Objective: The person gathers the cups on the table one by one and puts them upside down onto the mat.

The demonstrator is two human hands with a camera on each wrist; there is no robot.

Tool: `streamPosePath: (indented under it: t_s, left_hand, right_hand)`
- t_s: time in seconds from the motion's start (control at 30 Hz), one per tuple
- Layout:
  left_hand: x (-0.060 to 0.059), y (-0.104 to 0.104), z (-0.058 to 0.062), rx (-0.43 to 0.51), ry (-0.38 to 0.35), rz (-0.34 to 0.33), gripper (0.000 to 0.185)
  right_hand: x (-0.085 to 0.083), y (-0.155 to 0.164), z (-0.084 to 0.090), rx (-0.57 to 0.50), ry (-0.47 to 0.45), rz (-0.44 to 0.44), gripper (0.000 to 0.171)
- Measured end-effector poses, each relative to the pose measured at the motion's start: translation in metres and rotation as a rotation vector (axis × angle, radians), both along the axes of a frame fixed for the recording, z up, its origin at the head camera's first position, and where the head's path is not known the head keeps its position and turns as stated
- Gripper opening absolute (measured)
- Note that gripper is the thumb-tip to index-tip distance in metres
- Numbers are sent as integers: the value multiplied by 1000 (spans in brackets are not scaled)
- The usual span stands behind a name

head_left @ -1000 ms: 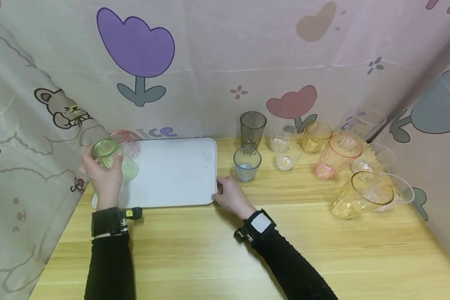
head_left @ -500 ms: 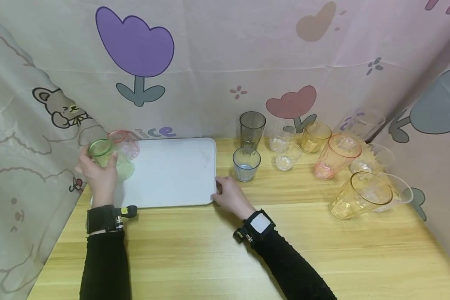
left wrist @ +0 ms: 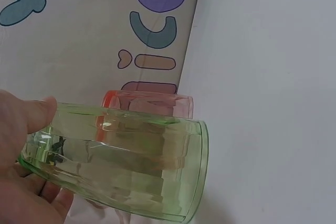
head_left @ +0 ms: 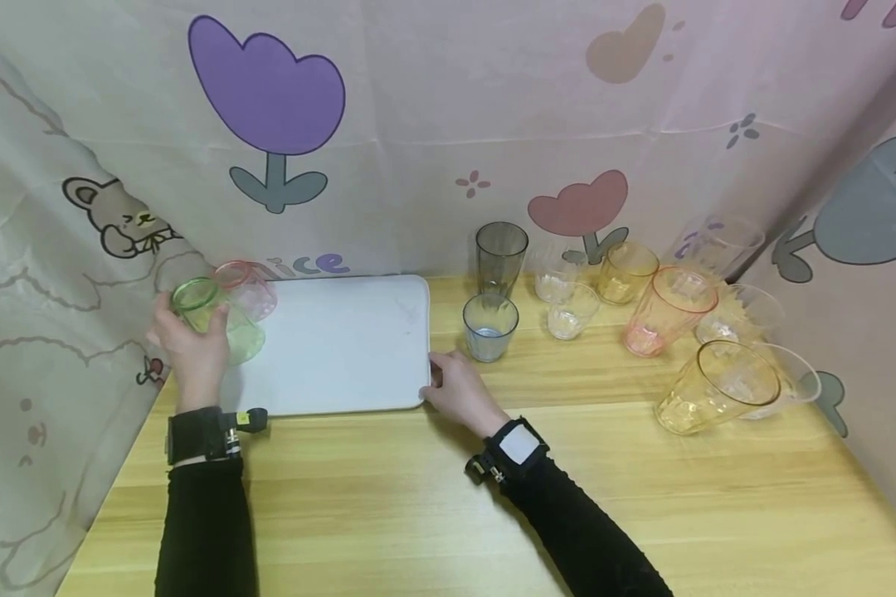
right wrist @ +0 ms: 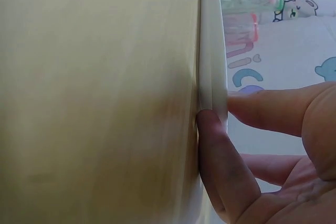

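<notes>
2 hands engaged: left hand (head_left: 194, 352) grips tilted green cup (head_left: 216, 319) over tray (head_left: 343, 348) far-left corner, touching pink cup (head_left: 248, 286); right hand (head_left: 459, 390) pinches tray's right edge. Risk: green cup knocks pink cup over.

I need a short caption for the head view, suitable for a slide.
Left hand holds a green cup beside a pink cup on a white tray; right hand grips the tray's edge.

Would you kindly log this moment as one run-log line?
left hand: holds green cup over white tray | right hand: pinches tray edge | pink cup: on tray
</notes>
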State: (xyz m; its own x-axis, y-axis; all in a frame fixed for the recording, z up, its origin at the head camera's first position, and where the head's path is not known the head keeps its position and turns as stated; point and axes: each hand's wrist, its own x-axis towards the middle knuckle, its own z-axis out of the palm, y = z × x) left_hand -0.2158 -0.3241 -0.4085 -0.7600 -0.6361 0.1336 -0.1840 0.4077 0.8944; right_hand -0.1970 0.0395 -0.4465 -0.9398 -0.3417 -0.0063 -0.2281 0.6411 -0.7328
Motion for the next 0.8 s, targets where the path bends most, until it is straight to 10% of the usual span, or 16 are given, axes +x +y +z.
streamPosePath:
  t_s: [0.4,0.57,0.8]
  left_hand:
    - [3,4,7,-24,45,43,84]
    - [4,13,12,-124,213,78,83]
    - [-2,44,20,-232,519,23,67]
  right_hand:
    - [3,3,6,-21,27,4,31]
    - [7,6,17,-176,140,-20,58]
    - [7,16,39,-467,410,-14,52]
